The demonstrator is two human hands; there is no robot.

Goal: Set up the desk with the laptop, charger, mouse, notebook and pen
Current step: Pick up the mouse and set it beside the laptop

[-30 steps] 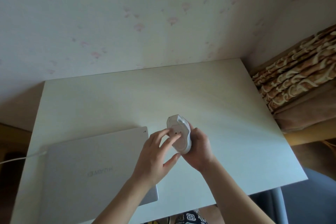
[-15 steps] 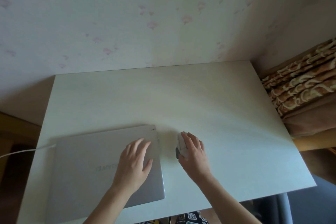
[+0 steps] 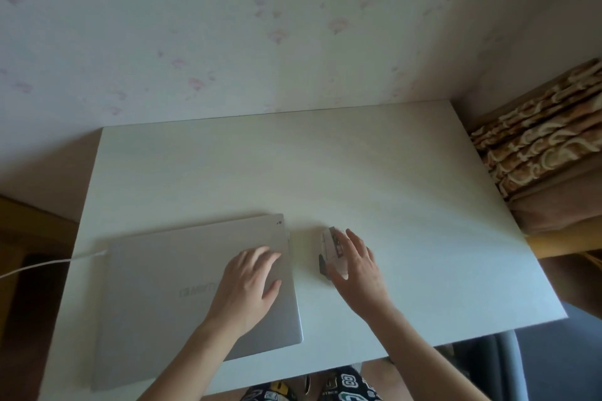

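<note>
A second ago both hands held the mouse (image 3: 332,247) up off the desk (image 3: 407,192), the left fingers poking at its underside while the right hand cupped it. Half a second ago the mouse was already down on the desk under the right hand, and the left hand had gone to the laptop (image 3: 163,286) lid. Since then little has changed: the left hand (image 3: 250,283) lies in about the same place on the lid, and the right hand (image 3: 358,265) has slid a bit so that more of the mouse's top shows to its left.

The right hand lies over the right side of the mouse, fingers fairly straight and spread forward, thumb down along the mouse's near left side. Whether the thumb actually pinches the mouse or only touches it cannot be told. The mouse sits on the desk, partly under this palm, with its far end poking out beyond the fingers' left edge.

The left hand rests flat, fingers relaxed and slightly spread, on the right part of the closed laptop, holding nothing. The laptop's right edge runs just beyond this hand's thumb, with a bare strip of desk between it and the mouse. A white cable (image 3: 49,264) leaves the laptop's far left corner, well away from both hands, and runs off the desk's left side.
</note>
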